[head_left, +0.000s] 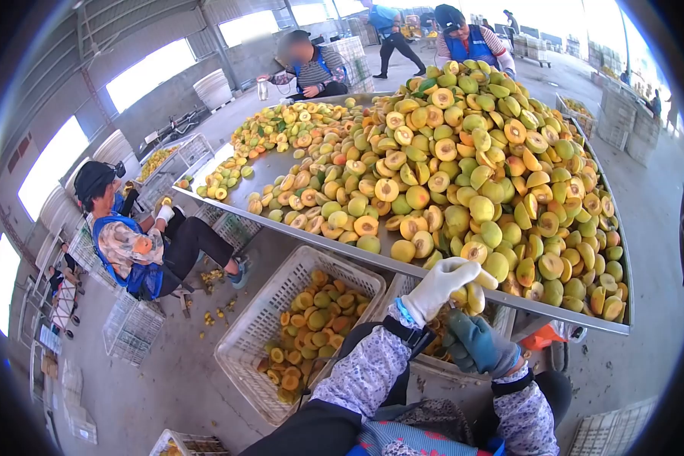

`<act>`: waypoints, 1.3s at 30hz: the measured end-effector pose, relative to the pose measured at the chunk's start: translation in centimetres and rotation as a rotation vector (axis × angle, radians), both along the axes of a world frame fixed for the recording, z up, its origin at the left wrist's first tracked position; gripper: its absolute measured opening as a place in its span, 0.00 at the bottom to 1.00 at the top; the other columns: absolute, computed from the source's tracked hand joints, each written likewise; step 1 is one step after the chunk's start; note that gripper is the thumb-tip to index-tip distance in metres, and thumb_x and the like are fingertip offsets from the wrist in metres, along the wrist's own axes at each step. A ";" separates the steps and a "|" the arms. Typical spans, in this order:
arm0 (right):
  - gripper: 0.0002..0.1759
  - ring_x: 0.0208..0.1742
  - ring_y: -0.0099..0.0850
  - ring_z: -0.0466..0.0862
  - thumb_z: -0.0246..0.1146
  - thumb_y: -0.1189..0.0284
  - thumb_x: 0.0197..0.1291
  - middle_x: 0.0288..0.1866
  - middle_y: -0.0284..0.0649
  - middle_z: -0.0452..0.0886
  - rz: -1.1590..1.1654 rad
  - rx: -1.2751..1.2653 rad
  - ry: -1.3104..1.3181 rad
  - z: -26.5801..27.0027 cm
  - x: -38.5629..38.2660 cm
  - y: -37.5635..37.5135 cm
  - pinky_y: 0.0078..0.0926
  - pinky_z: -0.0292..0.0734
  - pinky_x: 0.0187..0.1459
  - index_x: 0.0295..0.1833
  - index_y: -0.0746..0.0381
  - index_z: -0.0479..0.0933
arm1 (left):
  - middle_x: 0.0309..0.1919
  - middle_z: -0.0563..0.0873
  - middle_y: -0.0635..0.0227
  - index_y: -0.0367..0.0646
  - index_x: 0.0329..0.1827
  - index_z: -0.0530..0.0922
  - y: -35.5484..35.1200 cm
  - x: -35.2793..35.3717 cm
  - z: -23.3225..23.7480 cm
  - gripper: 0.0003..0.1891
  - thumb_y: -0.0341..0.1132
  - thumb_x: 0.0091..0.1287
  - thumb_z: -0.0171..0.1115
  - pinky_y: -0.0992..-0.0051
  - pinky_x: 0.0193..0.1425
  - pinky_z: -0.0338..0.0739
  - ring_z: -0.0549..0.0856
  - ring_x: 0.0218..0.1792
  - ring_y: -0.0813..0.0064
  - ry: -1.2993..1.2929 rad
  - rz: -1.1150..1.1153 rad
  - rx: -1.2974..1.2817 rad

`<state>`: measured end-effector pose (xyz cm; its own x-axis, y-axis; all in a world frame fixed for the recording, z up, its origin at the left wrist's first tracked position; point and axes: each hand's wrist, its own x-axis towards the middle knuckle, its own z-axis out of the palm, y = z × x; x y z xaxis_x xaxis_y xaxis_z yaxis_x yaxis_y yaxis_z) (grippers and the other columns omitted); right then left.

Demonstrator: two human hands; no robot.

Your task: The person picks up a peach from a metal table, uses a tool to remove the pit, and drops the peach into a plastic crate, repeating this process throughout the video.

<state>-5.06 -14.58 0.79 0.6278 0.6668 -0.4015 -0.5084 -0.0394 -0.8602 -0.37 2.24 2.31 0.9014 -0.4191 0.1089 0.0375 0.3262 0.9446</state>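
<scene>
My left hand [447, 289], in a white glove with yellowish fingertips, is curled at the near edge of the metal table [342, 247]. Its fingers are closed, but what they hold cannot be made out. Just below it, my right hand [480, 346] wears a blue-green glove and is curled closed, its grip hidden. Beyond both hands rises a large heap of stone fruit [433, 167], yellow-green outside and orange inside, many cut in half with the pit or hollow showing. Under my hands a crate [441, 368] with fruit pieces is partly covered.
A white plastic crate [239, 346] with halved fruit stands left of my knees. A seated person [133, 243] works at the left; two more people [311, 68] [471, 45] are across the table. Fruit scraps [213, 315] lie on the floor near another crate [133, 327].
</scene>
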 end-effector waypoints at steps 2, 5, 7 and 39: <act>0.26 0.15 0.21 0.66 0.51 0.45 0.78 0.20 0.27 0.69 -0.020 0.092 0.102 -0.2 -0.2 0.2 0.19 0.58 0.17 0.37 0.55 0.75 | 0.25 0.86 0.64 0.30 0.50 0.85 -0.4 -0.6 -0.1 0.24 0.47 0.81 0.52 0.75 0.32 0.80 0.84 0.24 0.71 0.105 0.059 -0.249; 0.25 0.17 0.22 0.69 0.53 0.48 0.78 0.21 0.29 0.72 -0.098 0.040 -0.041 -1.2 -0.5 1.0 0.21 0.61 0.19 0.37 0.57 0.77 | 0.29 0.85 0.66 0.34 0.54 0.83 -0.2 -0.1 -0.7 0.23 0.49 0.80 0.53 0.73 0.35 0.83 0.85 0.28 0.71 0.208 0.291 -0.467; 0.26 0.19 0.24 0.73 0.55 0.48 0.77 0.22 0.31 0.77 -0.146 -0.166 -0.391 -4.0 0.2 1.4 0.25 0.68 0.21 0.40 0.61 0.80 | 0.33 0.85 0.68 0.38 0.58 0.81 0.3 0.9 -1.5 0.24 0.51 0.79 0.54 0.70 0.37 0.86 0.86 0.33 0.72 0.267 0.497 -0.556; 0.17 0.37 0.55 0.87 0.66 0.58 0.69 0.33 0.54 0.87 -0.242 -0.670 -1.063 -3.3 -0.3 1.1 0.51 0.81 0.39 0.45 0.62 0.82 | 0.52 0.87 0.49 0.38 0.59 0.81 8.0 10.8 -2.6 0.27 0.45 0.61 0.71 0.58 0.61 0.78 0.85 0.56 0.51 -0.404 0.981 1.199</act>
